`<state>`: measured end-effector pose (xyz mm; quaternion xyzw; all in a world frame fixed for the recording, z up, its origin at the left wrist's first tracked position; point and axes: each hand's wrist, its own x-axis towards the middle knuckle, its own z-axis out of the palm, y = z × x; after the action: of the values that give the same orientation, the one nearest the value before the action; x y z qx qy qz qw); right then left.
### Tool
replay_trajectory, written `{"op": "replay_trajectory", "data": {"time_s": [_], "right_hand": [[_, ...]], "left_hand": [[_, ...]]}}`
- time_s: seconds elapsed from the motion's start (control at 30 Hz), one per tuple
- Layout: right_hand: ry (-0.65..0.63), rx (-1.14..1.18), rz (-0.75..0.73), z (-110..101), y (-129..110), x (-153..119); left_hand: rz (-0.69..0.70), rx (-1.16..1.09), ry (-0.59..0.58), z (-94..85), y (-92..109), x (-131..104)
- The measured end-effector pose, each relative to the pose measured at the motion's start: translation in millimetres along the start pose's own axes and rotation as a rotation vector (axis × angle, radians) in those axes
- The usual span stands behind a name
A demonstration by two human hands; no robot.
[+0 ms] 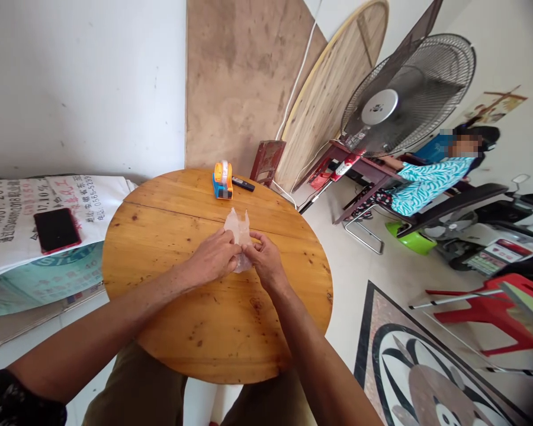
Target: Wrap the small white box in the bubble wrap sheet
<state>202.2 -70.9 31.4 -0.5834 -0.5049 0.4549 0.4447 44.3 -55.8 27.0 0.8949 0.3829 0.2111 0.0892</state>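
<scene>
Nearest the camera, at the lower left, was a dark patterned sleeve [24,396], with a bare forearm running from it over the table. The inspected item, a translucent plastic film [238,228], possibly a small bag, was located between the hands above the middle of the round wooden table [213,319]. Its upper edge stood in two uneven points; its lower part hung crumpled beneath the fingers. The left hand [217,254] had its fingers curled closed on the film's left side. The right hand [266,257] pinched it between thumb and fingers opposite, the two hands nearly meeting.

In my judgement the film was very light, limp, rather slippery and easily torn; a fingertip pinch at the edges was the sound hold, without hard pulling.

Beyond it, near the table's far edge, stood an orange and blue tape dispenser [223,180], just beside a slim black object [243,184]. Left of the table, a red-edged smartphone [57,229] lay on a printed white sack [15,245]. Farther right were a large fan [408,100] and a seated person [435,183].
</scene>
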Motion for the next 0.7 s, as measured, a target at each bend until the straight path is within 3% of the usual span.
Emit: {"op": "replay_trajectory", "data": {"time_s": [0.13,0.33,0.47,0.57,0.7], "right_hand": [[0.002,-0.011,0.033,3,-12,-7],[-0.113,0.004,-0.021,-2,-18,-23],[-0.106,-0.144,-0.104,-2,-5,-27],[-0.117,-0.254,-0.153,-2,0,-28],[-0.16,-0.237,-0.141,-8,-3,-29]], "left_hand": [[-0.035,-0.087,0.022,2.5,-2,1],[-0.064,-0.274,0.095,9.1,-8,-2],[-0.258,-0.56,0.147,4.0,-11,-3],[-0.43,-0.577,0.109,-7.2,-10,2],[-0.378,-0.411,-0.067,-18.0,-7,13]]}}
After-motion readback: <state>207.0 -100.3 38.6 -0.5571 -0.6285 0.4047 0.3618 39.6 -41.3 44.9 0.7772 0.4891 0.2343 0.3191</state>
